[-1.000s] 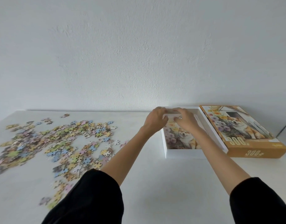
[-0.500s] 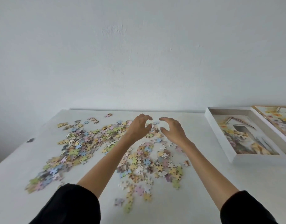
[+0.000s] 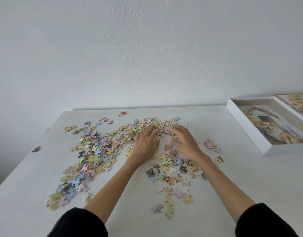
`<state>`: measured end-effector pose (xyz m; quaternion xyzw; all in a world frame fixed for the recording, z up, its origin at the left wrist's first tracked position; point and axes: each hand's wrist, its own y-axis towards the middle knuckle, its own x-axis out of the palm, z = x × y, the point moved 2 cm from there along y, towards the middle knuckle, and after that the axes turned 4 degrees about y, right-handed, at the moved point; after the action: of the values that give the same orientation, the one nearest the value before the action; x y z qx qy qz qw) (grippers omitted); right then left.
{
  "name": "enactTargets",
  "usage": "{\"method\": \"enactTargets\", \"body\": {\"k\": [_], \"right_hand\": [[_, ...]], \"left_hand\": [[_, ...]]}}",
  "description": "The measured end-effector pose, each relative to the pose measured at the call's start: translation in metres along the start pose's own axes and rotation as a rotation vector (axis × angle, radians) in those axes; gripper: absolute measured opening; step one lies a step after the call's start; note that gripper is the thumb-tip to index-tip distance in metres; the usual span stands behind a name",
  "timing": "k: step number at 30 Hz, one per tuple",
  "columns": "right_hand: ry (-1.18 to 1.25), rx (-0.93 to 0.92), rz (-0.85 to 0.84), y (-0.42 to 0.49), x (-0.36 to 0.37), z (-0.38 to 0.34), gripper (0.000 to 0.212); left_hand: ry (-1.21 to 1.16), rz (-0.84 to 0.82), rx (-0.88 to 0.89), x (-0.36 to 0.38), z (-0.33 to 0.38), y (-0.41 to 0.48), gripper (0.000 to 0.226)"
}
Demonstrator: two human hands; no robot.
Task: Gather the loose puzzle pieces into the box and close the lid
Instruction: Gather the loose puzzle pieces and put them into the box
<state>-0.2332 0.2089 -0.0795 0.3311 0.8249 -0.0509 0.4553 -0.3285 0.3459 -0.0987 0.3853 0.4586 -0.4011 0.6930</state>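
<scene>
Loose puzzle pieces (image 3: 96,151) lie scattered across the white table (image 3: 249,194), thickest left of centre and thinning toward the near edge. None can be seen in the box (image 3: 287,148), which stands open at the far right, well apart from the pile, and holds only a printed picture sheet (image 3: 275,129). The lid (image 3: 297,105) lies just beside it, cut off by the frame edge.

The left hand (image 3: 145,142) and right hand (image 3: 186,142) rest palm-down on the far middle of the pile, side by side, fingers extended and slightly spread. Neither grips anything; the right fingertips are blurred.

A second ago both hands were at the box. Half a second ago they hovered over the pieces with fingers curved. They have since dropped flat onto them. This suggests a first scoop is beginning, so nearly the whole task remains. Black sleeves (image 3: 79,223) frame the near edge.
</scene>
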Motion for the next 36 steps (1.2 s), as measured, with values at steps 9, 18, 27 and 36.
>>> {"method": "enactTargets", "body": {"k": [9,18,27,36], "right_hand": [[0.056,0.247,0.076,-0.045,-0.059,0.074,0.04],[-0.217,0.162,-0.131,-0.056,-0.025,0.054,0.05],[-0.155,0.088,-0.169,-0.053,-0.003,0.028,0.05],[0.093,0.13,0.061,0.018,-0.033,0.055,0.035]], "left_hand": [[0.021,0.012,0.003,0.006,-0.005,0.002,0.046],[0.023,0.009,0.008,0.008,-0.004,0.002,0.047],[0.005,-0.009,0.009,0.002,0.0,-0.003,0.045],[0.017,0.004,0.027,-0.005,0.0,-0.008,0.042]]}}
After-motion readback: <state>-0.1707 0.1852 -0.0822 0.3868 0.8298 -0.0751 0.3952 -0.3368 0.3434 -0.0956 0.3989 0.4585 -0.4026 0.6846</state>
